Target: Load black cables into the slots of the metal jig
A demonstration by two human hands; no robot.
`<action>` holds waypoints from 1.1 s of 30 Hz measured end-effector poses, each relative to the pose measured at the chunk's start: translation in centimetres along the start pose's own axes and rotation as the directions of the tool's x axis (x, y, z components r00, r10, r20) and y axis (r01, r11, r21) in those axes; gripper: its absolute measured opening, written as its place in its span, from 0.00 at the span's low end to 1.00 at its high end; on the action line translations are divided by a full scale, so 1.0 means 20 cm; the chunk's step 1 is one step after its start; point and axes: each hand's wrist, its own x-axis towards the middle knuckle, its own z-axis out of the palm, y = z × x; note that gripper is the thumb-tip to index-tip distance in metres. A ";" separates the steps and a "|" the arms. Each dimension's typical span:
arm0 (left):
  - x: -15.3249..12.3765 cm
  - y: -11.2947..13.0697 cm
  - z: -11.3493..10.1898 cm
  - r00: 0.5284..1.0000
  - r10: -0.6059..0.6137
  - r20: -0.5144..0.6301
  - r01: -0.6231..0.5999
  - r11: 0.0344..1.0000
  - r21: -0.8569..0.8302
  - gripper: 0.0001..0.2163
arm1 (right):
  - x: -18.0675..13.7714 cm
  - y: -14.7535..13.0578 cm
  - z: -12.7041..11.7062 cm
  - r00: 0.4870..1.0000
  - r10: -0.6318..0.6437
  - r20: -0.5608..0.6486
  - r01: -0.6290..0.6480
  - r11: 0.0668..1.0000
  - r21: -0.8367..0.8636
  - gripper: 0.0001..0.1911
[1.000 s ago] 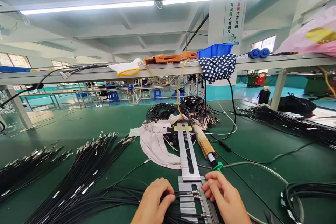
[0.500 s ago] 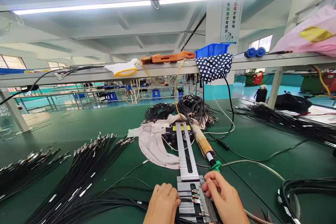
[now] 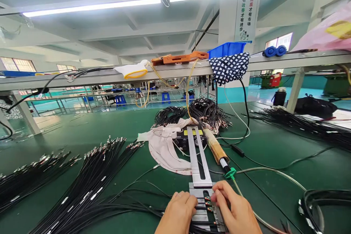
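Green desk point(image 3: 82, 131): both hands, left point(image 3: 179, 214) and right point(image 3: 236, 214), pinch wire ends point(image 3: 207, 203) onto the metal jig point(image 3: 201, 190); a loose pinch could let terminals slip from their slots.

- Your left hand point(image 3: 178, 214) sits low in the view, back of the hand up, knuckles toward you, fingers point(image 3: 189, 202) curled forward and bunched together, pressing down.
- Your right hand point(image 3: 236, 214) lies just beside it, also back up, angled inward toward the left hand.
- Your right fingertips point(image 3: 216, 198) pinch together, thumb and forefinger closed, pointing toward the left fingers.
- The two hands nearly meet, a narrow gap between their fingertips.
- Both wrists run off the bottom edge.
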 end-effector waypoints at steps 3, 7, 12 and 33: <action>0.00 0.01 -0.03 1.000 0.016 0.007 -0.016 0.999 -0.031 0.09 | -0.02 -0.02 0.02 0.988 -0.148 0.052 0.151 0.988 -0.039 0.08; 0.00 -0.01 0.00 0.997 0.045 -0.056 -0.047 0.998 -0.042 0.10 | -0.05 -0.01 0.06 0.934 -0.330 0.140 0.351 0.921 -0.167 0.09; -0.02 -0.02 0.02 0.991 0.092 -0.098 -0.090 0.996 0.024 0.08 | -0.06 0.03 0.11 0.863 -0.465 0.197 0.504 0.769 -0.393 0.10; -0.13 -0.10 -0.04 0.990 -0.119 -0.071 0.082 0.918 -0.388 0.08 | 0.01 0.06 0.02 0.980 0.178 0.089 -0.199 0.898 0.392 0.27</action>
